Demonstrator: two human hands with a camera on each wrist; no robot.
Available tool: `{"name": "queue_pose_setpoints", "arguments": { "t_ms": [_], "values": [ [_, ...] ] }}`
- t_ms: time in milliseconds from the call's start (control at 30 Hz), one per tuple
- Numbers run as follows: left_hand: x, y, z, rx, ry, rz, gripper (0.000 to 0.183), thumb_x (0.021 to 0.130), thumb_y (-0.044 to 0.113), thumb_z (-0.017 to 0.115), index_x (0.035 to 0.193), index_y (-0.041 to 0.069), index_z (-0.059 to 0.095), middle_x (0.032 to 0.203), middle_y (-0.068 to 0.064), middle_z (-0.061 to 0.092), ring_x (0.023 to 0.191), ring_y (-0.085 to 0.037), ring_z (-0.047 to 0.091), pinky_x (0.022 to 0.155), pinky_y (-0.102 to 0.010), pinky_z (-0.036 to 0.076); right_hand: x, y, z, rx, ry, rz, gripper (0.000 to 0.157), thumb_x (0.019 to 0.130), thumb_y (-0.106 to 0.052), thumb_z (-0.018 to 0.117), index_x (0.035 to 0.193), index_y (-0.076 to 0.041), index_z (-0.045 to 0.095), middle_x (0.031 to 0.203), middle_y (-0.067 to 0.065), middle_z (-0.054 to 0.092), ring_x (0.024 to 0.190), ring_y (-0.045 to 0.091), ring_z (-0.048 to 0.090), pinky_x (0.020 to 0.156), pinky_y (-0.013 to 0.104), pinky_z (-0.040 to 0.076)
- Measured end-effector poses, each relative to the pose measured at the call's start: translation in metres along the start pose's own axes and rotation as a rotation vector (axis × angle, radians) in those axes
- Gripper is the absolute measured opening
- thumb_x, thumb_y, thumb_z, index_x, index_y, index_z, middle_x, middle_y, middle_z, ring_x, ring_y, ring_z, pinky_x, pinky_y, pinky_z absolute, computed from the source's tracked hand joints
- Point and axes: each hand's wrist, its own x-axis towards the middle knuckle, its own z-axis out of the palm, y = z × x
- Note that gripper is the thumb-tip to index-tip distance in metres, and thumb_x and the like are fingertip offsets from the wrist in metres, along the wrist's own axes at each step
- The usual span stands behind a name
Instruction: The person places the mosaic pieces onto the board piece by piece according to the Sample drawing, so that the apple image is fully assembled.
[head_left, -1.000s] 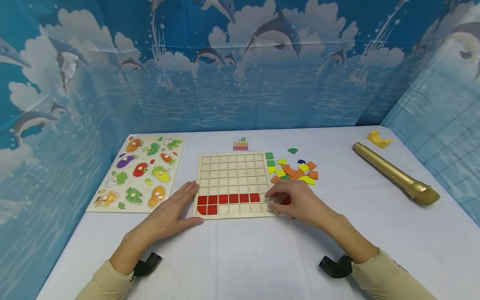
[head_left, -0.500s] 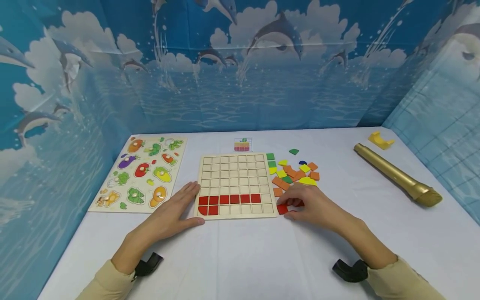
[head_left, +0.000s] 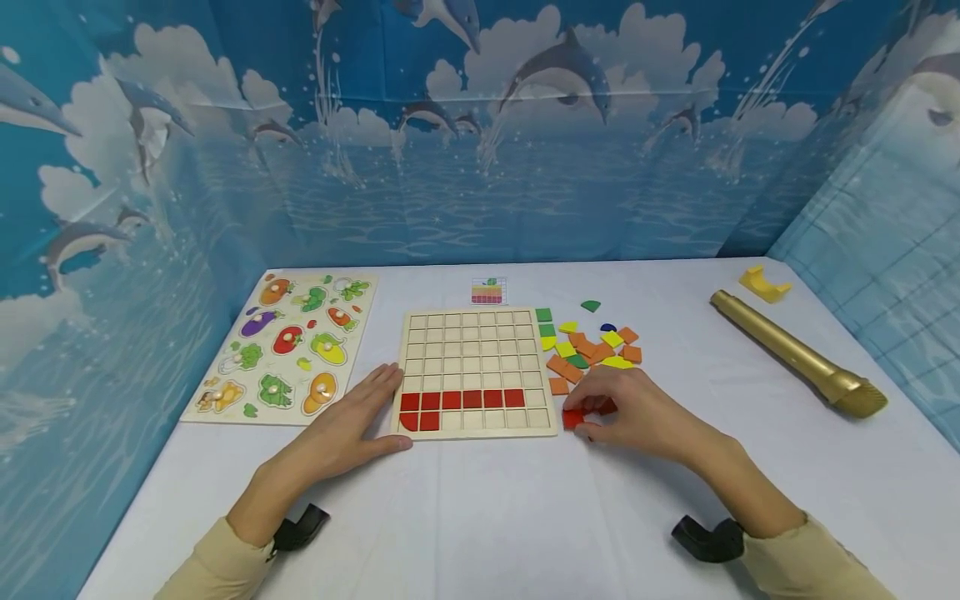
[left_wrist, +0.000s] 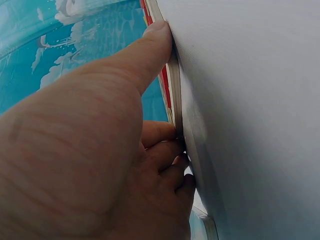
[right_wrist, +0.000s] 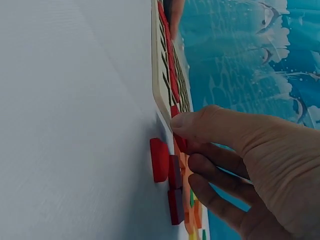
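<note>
Taking the grid board (head_left: 472, 364) as our landmark, we see the left hand (head_left: 341, 437) spread, thumb away from the fingers: the fingertips touch the board's left edge and the thumb rests at its near left corner. The right hand (head_left: 639, 414), just off the board's right edge near its closest corner, pinches a red tile (head_left: 573, 419) between thumb and forefinger. More loose red pieces (right_wrist: 159, 160) lie under and beside that hand, right of the board.

On the board we count six red tiles (head_left: 472, 399) in the second row from the near edge, starting at the left, and two in the nearest row, the first with a rounded corner.

Right of the board we find scattered orange tiles (head_left: 602, 352), yellow tiles (head_left: 565, 350), a blue piece (head_left: 609, 327) and two green tiles (head_left: 547, 330) just beside its edge. A picture card (head_left: 489, 291) lies beyond its far edge, a vegetable puzzle (head_left: 270, 418) to its left, and a gold microphone (head_left: 792, 351) well apart to its right, near a yellow bracket (head_left: 765, 287).
</note>
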Motion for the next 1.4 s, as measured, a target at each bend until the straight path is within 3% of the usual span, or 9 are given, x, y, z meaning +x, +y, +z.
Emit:
{"name": "queue_pose_setpoints", "arguments": {
  "t_ms": [400,633,767,1167,1400],
  "values": [
    [0.000,0.000,0.001,0.007,0.003,-0.004,0.103,0.090,0.054,0.080,0.167,0.010,0.029,0.176,-0.008,0.024,0.163,-0.031,0.021,0.127,-0.056,0.031,0.028,-0.018,0.013,-0.020,0.009,-0.032,0.027,0.084,-0.020,0.090,0.108,-0.026,0.080,0.100,-0.015,0.073,0.087,0.012,0.061,0.074,0.026,0.054],
    [0.001,0.000,0.002,0.012,-0.003,-0.005,0.104,0.089,0.056,0.079,0.168,0.011,0.028,0.176,-0.008,0.024,0.163,-0.031,0.021,0.127,-0.056,0.031,0.047,-0.033,0.028,-0.032,0.053,-0.133,0.022,0.085,-0.021,0.089,0.104,-0.023,0.080,0.101,-0.013,0.074,0.097,0.010,0.066,0.089,0.034,0.055],
    [0.001,0.000,0.001,0.017,-0.004,-0.008,0.103,0.089,0.056,0.079,0.167,0.010,0.029,0.176,-0.009,0.024,0.163,-0.031,0.021,0.127,-0.056,0.032,0.056,-0.040,0.039,-0.021,0.070,-0.191,0.019,0.085,-0.019,0.088,0.102,-0.020,0.080,0.098,-0.010,0.074,0.091,0.011,0.066,0.084,0.031,0.054],
    [-0.001,-0.001,0.000,0.014,-0.001,-0.014,0.103,0.089,0.054,0.080,0.167,0.010,0.029,0.176,-0.009,0.024,0.163,-0.031,0.021,0.126,-0.057,0.032,0.084,-0.074,0.066,0.028,0.011,-0.153,0.017,0.088,-0.017,0.085,0.104,-0.018,0.080,0.100,-0.007,0.074,0.092,0.012,0.064,0.084,0.026,0.056],
    [0.000,-0.002,0.000,0.013,-0.002,0.000,0.103,0.089,0.056,0.079,0.167,0.011,0.029,0.176,-0.008,0.024,0.163,-0.031,0.020,0.126,-0.056,0.033,0.091,-0.085,0.075,-0.008,0.034,-0.189,0.015,0.089,-0.016,0.084,0.103,-0.015,0.080,0.102,-0.004,0.075,0.095,0.012,0.066,0.090,0.031,0.059]
  ]
}}
